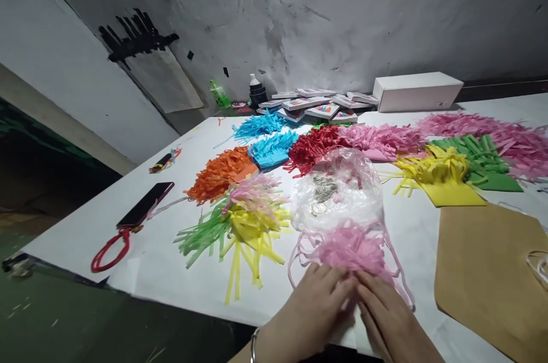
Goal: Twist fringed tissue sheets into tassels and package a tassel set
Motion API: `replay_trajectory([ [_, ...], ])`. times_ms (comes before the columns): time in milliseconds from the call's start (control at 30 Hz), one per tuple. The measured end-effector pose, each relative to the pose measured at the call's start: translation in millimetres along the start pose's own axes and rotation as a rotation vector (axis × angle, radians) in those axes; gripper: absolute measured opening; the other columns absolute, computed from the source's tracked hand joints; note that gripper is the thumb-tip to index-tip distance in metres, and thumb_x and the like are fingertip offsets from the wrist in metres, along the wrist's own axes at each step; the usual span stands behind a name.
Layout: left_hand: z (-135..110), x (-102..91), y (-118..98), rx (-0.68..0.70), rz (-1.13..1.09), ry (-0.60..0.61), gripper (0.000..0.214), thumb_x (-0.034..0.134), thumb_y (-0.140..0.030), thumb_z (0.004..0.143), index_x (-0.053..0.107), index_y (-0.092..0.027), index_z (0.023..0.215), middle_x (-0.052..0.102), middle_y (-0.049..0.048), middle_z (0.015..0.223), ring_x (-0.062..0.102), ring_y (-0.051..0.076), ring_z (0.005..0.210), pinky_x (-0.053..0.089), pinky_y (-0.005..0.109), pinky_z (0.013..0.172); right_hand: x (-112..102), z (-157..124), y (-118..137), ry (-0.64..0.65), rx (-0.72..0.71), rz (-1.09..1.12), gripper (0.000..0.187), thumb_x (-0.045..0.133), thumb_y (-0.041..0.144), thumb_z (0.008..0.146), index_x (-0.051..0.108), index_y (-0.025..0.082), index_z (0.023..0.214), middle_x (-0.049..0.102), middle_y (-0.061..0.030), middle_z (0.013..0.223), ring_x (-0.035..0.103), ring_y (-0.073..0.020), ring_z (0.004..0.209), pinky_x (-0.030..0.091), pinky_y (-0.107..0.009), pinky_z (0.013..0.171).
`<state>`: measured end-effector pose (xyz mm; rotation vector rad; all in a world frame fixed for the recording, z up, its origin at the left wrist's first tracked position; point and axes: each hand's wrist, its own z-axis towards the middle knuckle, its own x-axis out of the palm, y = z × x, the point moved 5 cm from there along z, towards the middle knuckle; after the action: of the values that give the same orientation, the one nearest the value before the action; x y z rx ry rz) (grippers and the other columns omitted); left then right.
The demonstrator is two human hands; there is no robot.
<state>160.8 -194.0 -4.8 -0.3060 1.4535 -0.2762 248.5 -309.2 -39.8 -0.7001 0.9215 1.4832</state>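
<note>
A pink fringed bundle of tissue strips [353,244] lies at the table's front edge, with loose strips looping out on both sides. My left hand [319,297], a bracelet on its wrist, closes on the bundle's near end. Close beside it, my right hand [385,306] grips the same end, fingers bent down. The fingertips and the part of the bundle under them are hidden. Just beyond sits a clear plastic bag [363,209] with small metal rings and a greyish clump in it. To the left rest yellow tassel strips [248,223] and green tassel strips [205,232].
Orange [222,172], blue [274,149], red [314,146] and yellow fringed paper [447,172] spread across the table. A phone [145,205] with a red strap lies left, a brown envelope [488,271] right. Flat boxes [306,103] and a white box [415,93] stand by the wall.
</note>
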Motion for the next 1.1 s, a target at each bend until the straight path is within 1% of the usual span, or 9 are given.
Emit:
replay_trajectory([
  [100,-4,-3.5,27,-0.211,0.137,-0.053,0.016,0.060,-0.015,0.093,0.065,-0.020,0.107,0.069,0.0095,0.111,0.062,0.029,0.099,0.049,0.047,0.088,8,-9,-12,-0.087,0.107,-0.164,0.042,0.039,0.032,0.103,0.054,0.007,0.133,0.070,-0.0201,0.123,0.071,-0.0299,0.107,0.064,-0.041,0.079],
  [200,-16,-18.9,43,-0.350,0.197,-0.199,0.015,0.057,-0.008,0.090,0.066,-0.019,0.096,0.066,0.0122,0.113,0.061,0.030,0.100,0.049,0.048,0.085,19,-18,-20,-0.120,0.175,-0.237,0.050,0.038,0.038,0.103,0.049,0.004,0.139,0.066,-0.0222,0.130,0.068,-0.0322,0.112,0.060,-0.044,0.084],
  [300,-19,-25.1,25,-0.200,0.199,-0.357,0.029,0.050,-0.002,0.088,0.062,-0.016,0.110,0.060,0.0169,0.127,0.056,0.032,0.113,0.047,0.049,0.092,22,-17,-20,-0.157,0.187,-0.243,0.045,0.040,0.034,0.103,0.051,0.007,0.137,0.067,-0.0186,0.129,0.066,-0.0324,0.112,0.052,-0.047,0.092],
  [433,-5,0.1,-10,0.115,0.080,-0.134,0.023,0.054,-0.012,0.092,0.058,-0.016,0.114,0.068,0.0096,0.112,0.060,0.024,0.101,0.048,0.039,0.092,12,-5,-8,-0.147,0.050,-0.190,0.034,0.040,0.022,0.100,0.061,0.014,0.125,0.073,-0.0083,0.122,0.066,-0.0270,0.109,0.044,-0.042,0.093],
  [600,7,12.0,-7,-0.066,0.131,-0.026,0.011,0.060,-0.028,0.096,0.058,-0.019,0.101,0.067,0.0050,0.105,0.059,0.024,0.090,0.048,0.039,0.081,9,-3,-10,-0.072,0.057,-0.135,0.032,0.042,0.022,0.098,0.064,0.018,0.120,0.071,-0.0076,0.126,0.064,-0.0243,0.114,0.043,-0.039,0.096],
  [767,6,11.8,-1,-0.117,0.092,0.007,0.005,0.063,-0.022,0.093,0.058,-0.020,0.094,0.066,0.0023,0.106,0.059,0.022,0.089,0.044,0.038,0.082,14,-3,-38,-0.055,0.138,-0.457,0.034,0.038,0.029,0.100,0.068,0.017,0.110,0.075,-0.0133,0.106,0.070,-0.0311,0.095,0.049,-0.047,0.081],
  [867,4,12.7,1,-0.125,0.051,-0.009,0.006,0.063,-0.020,0.092,0.059,-0.021,0.095,0.066,0.0022,0.107,0.059,0.021,0.091,0.042,0.038,0.084,-8,-5,-68,-0.031,0.241,-0.538,0.034,0.038,0.022,0.098,0.070,0.010,0.101,0.073,-0.0194,0.091,0.069,-0.0357,0.077,0.049,-0.051,0.066],
  [1000,1,13.9,3,-0.120,0.005,-0.034,0.006,0.063,-0.019,0.091,0.060,-0.021,0.095,0.067,0.0019,0.106,0.059,0.020,0.090,0.042,0.037,0.083,-52,-16,-90,-0.136,0.401,-0.678,0.034,0.042,0.025,0.096,0.069,0.005,0.100,0.070,-0.0283,0.105,0.066,-0.0452,0.094,0.050,-0.057,0.074],
  [1100,7,14.2,3,-0.117,0.036,-0.024,0.005,0.059,-0.016,0.093,0.060,-0.021,0.094,0.067,0.0022,0.101,0.058,0.020,0.087,0.043,0.036,0.080,-53,-11,-59,-0.191,0.144,-0.537,0.030,0.049,0.019,0.092,0.067,0.008,0.114,0.070,-0.0208,0.121,0.065,-0.0387,0.111,0.049,-0.053,0.091],
])
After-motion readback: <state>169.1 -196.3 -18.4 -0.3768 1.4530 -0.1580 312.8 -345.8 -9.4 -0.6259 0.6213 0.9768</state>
